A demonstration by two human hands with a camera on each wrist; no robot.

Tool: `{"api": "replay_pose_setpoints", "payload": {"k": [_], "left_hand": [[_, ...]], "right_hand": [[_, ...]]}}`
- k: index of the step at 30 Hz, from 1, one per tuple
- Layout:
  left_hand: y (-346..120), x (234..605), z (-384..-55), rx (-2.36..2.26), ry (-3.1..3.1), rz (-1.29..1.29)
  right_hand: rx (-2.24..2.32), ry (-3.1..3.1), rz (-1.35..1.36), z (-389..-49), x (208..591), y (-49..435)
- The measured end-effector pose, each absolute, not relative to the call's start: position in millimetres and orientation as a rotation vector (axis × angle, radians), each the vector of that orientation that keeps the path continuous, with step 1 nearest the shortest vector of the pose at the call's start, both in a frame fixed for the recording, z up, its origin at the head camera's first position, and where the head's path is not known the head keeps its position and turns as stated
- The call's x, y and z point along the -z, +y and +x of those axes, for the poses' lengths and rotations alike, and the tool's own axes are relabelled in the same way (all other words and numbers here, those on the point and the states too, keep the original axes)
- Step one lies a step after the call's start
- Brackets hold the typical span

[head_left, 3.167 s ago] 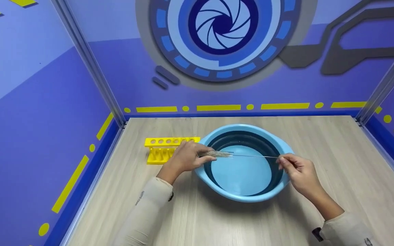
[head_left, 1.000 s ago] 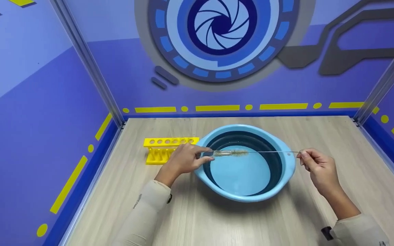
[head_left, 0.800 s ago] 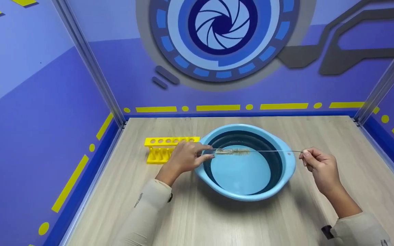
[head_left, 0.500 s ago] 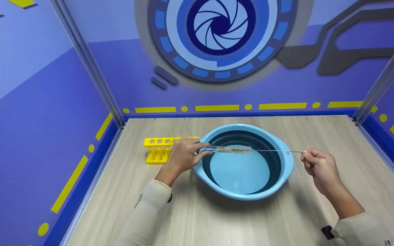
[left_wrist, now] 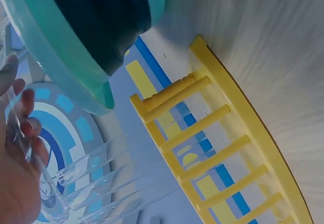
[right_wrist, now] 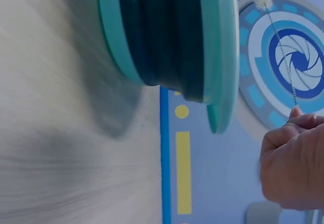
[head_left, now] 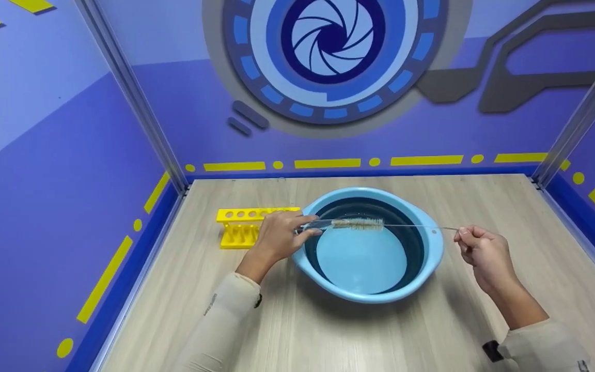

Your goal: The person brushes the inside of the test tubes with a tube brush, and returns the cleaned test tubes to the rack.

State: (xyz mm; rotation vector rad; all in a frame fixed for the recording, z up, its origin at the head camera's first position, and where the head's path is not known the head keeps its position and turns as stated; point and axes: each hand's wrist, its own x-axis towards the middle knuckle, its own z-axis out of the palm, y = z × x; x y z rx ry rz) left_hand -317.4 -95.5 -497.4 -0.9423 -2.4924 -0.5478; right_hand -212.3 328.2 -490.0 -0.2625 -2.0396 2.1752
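My left hand (head_left: 279,235) holds a clear test tube (head_left: 322,223) level above the basin, fingers and thumb around its closed end. In the left wrist view the same tube (left_wrist: 44,186) runs along the palm. A test tube brush (head_left: 364,224) with pale bristles has its tip in the tube's mouth; much of its bristle head shows outside. The thumb and fingers of my right hand (head_left: 486,253) pinch the end of its thin wire handle (head_left: 421,226), beyond the basin's right rim. The right wrist view shows the twisted wire (right_wrist: 283,57) rising from my fingertips.
Beneath the tube and brush stands a light blue basin (head_left: 367,298) with dark folding walls. A yellow test tube rack (head_left: 233,237) is left of it, partly behind my left hand. Several clear tubes (left_wrist: 96,183) stand in the rack. Printed panels (head_left: 173,113) enclose the table.
The right hand has moved right since the earliest frame, drawing the brush's bristles mostly out of the tube. The left hand stays nearly in place, with the tube slightly higher.
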Motion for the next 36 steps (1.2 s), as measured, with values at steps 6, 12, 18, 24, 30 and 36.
{"api": "replay_pose_setpoints", "payload": {"k": [6, 12, 18, 24, 30, 36], "left_hand": [[-100.6, 491.5, -317.0, 0.682, -2.641, -1.026], [-105.6, 485.7, -317.6, 0.738, -2.785, -1.03], [-106.2, 484.8, -317.3, 0.786, -2.809, -1.0], [-103.1, 491.2, -316.1, 0.762, -2.673, -0.953], [-98.3, 494.7, -317.0, 0.668, -2.576, -0.922], [-93.9, 498.2, -316.1, 0.624, -2.504, -0.943]], "right_hand": [[-2.133, -1.868, -0.043, -215.3, 496.1, 331.7], [-2.023, -1.836, 0.112, -213.9, 493.3, 333.1], [-1.971, -1.849, 0.158, -209.6, 487.3, 333.5], [-1.972, -1.871, 0.151, -204.8, 484.8, 333.5], [-2.057, -1.89, 0.095, -200.7, 483.9, 332.7], [-2.177, -1.862, 0.03, -197.8, 484.6, 332.7]]}}
